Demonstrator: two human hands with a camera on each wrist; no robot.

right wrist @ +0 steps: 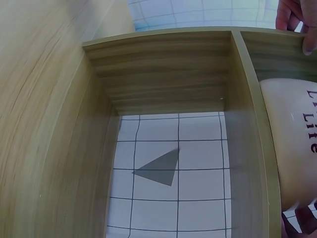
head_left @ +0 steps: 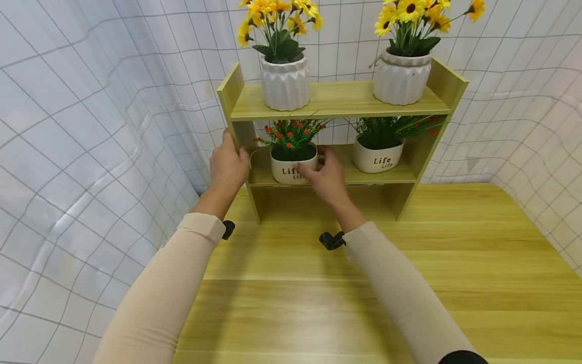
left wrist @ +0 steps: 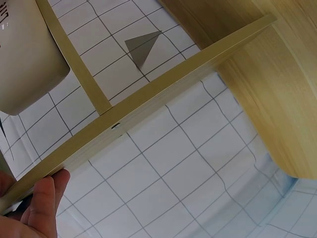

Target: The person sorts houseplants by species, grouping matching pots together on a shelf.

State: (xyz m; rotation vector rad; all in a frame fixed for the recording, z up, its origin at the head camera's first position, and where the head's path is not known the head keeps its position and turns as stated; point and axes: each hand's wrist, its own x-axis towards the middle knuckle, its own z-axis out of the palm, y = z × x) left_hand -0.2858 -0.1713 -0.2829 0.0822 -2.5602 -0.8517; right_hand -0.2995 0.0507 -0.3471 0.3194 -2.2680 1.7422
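Observation:
A small wooden shelf (head_left: 341,96) stands on the table against a gridded backdrop. My left hand (head_left: 229,164) grips the edge of its left side panel; in the left wrist view, fingers (left wrist: 42,203) wrap around the board (left wrist: 163,85). On the middle board, my right hand (head_left: 328,177) holds the right side of a white "Life" flowerpot (head_left: 279,168) with red flowers, thumb on the front and fingers behind. In the right wrist view, the pot (right wrist: 292,144) rests upright against the board, the right hand (right wrist: 306,223) mostly cut off below.
A second white "Life" pot (head_left: 379,154) stands to the right on the same board. Above, two white ribbed vases (head_left: 285,86) hold yellow sunflowers. The wooden table (head_left: 282,303) spreads out in front, with gridded cloth (head_left: 82,151) hanging at the sides.

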